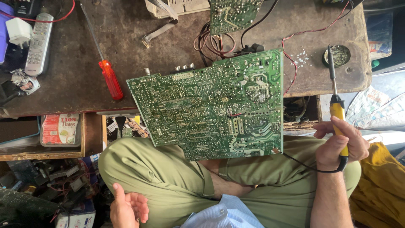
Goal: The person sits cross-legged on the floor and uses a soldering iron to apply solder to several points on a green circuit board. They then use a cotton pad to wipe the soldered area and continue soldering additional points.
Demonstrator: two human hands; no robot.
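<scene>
A large green circuit board (pixel 211 105) lies solder side up, half on the dark workbench (pixel 76 80) and half over my lap. My right hand (pixel 339 145) grips a yellow-handled soldering iron (pixel 336 107), tip pointing up toward a small round tin (pixel 337 55) at the bench's right end; its black cord loops under my wrist. My left hand (pixel 128 209) rests low beside my left knee, fingers loosely apart, holding nothing. Both hands are off the board.
A red-handled screwdriver (pixel 110 78) lies left of the board. A grey remote (pixel 39 42) and a white plug (pixel 17 31) sit far left. A second green board (pixel 232 14) and tangled wires (pixel 215 42) are behind. Open drawers (pixel 63 135) hold clutter.
</scene>
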